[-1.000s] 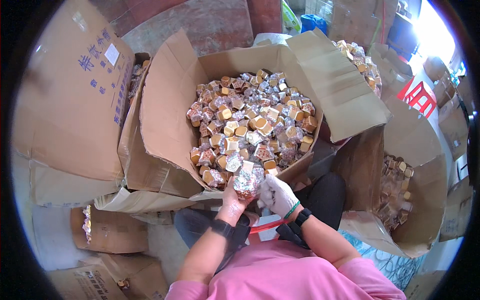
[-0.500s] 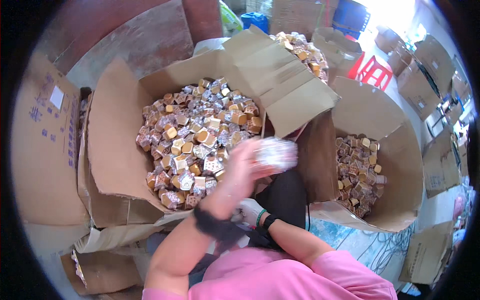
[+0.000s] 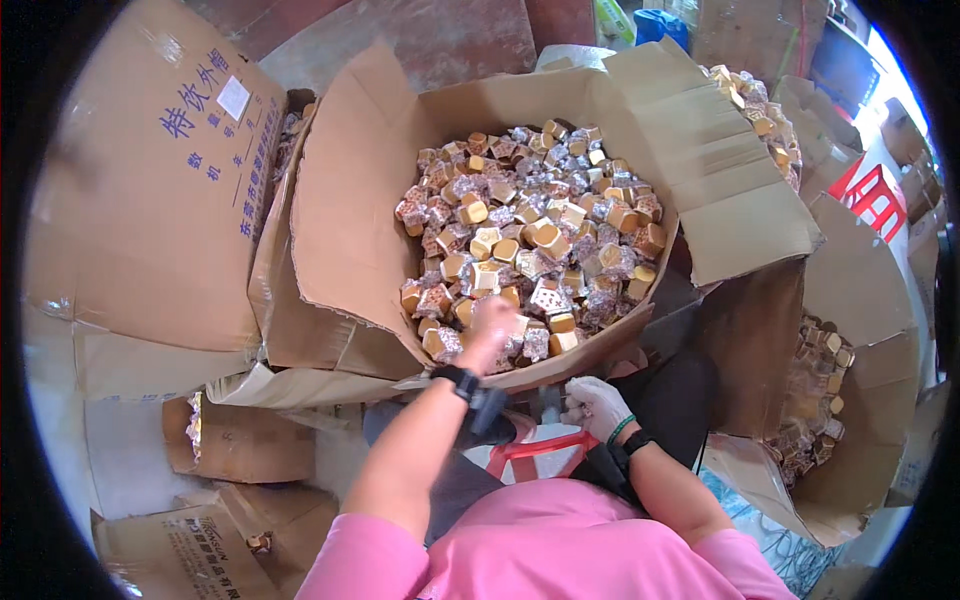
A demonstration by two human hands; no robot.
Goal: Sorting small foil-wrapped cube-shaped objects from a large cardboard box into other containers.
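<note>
A big open box (image 3: 350, 200) fills the centre of the frame, flaps spread. A carton (image 3: 140, 240) stands at upper left, and a side box (image 3: 870, 400) at right holds more wrapped pieces. The pile (image 3: 550, 240) of gold, white and brown wrapped pieces lies in the central box. A red stool (image 3: 875, 200) shows at upper right. The bare left hand (image 3: 490, 330) is over the pile's lower edge, blurred; its grip cannot be told. The gloved right hand (image 3: 597, 405), lower centre, has bent fingers; whether it holds anything is unclear.
</note>
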